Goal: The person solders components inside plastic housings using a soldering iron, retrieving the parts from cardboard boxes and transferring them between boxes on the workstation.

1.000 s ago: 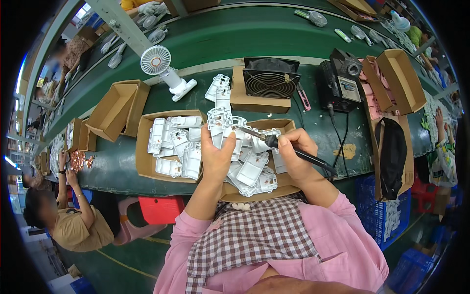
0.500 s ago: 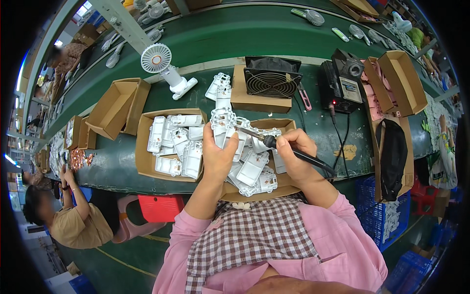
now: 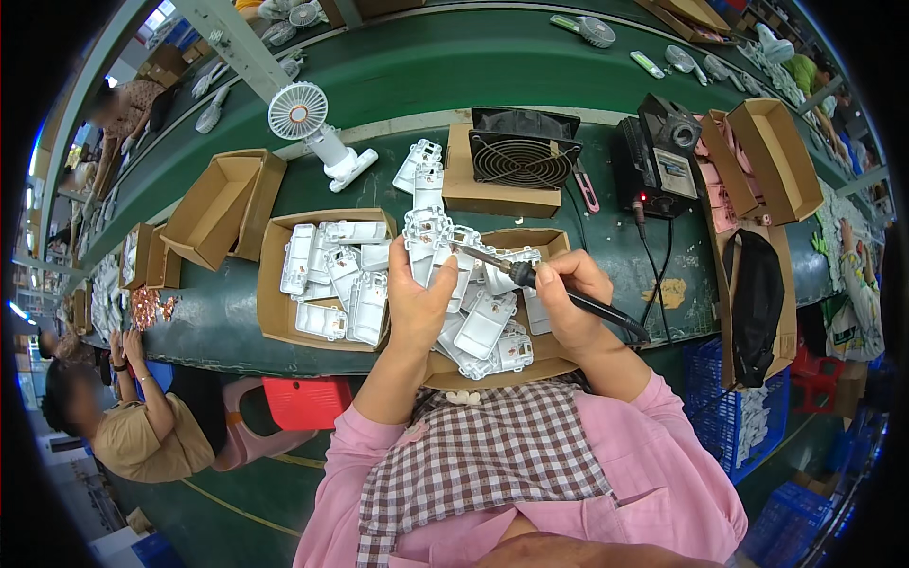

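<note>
Between the thumb and fingers of my left hand [image 3: 419,303] is a white plastic housing [image 3: 426,227], held over the near edge of the bench. My right hand [image 3: 576,292] grips a soldering iron [image 3: 516,272] by its black handle. The iron's metal tip points left and reaches the housing; whether it touches cannot be made out. Beneath both hands, a cardboard box [image 3: 559,367] holds several white housings [image 3: 488,322]. To the left stands another cardboard box [image 3: 268,284] with more of the same housings. A few more housings [image 3: 417,167] lie just beyond my left hand.
A small white fan [image 3: 299,112] stands behind the left box. Further back are a black square fan [image 3: 525,147] on cardboard and a soldering station [image 3: 658,161] with trailing cables. A green conveyor [image 3: 426,62] runs behind. At left sits a co-worker [image 3: 142,426].
Handheld fans on the conveyor have shifted left. My hands keep nearly the same pose, with the iron's tip still at the housing.
</note>
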Tool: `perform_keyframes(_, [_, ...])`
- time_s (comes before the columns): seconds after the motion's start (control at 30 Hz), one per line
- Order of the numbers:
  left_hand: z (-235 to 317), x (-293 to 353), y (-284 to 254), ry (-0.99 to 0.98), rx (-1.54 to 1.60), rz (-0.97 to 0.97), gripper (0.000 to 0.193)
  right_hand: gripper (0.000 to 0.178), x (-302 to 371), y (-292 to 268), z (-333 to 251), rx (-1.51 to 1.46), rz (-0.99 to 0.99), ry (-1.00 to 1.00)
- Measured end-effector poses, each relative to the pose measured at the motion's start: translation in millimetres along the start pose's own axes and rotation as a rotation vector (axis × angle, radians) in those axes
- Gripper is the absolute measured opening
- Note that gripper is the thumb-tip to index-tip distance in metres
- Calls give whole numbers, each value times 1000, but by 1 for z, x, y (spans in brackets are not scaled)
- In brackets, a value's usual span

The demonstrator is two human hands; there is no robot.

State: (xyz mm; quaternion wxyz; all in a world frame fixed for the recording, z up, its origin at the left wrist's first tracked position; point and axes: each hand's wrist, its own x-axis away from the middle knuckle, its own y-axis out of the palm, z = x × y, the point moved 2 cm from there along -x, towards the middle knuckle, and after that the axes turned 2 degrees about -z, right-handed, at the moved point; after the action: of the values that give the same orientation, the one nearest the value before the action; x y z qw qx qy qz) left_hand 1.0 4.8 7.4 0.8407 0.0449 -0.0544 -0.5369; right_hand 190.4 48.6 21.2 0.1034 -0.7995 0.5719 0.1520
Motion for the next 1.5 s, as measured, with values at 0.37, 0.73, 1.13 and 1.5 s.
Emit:
perform_keyframes(0.37, [-3, 0, -1, 4, -27, 6, 47, 12, -1, 1, 0, 20, 5, 21])
perform_keyframes(0.73, [-2, 1, -2, -49, 51, 2, 49, 11, 5, -4, 6, -116, 83, 1])
perform_keyframes(1.13, [3, 7, -1, 249, 71, 124, 28, 9, 8, -5, 3, -157, 73, -64])
perform_keyframes(1.5, [-3, 4, 4, -50, 44, -37, 28, 11, 6, -2, -3, 3, 31, -78])
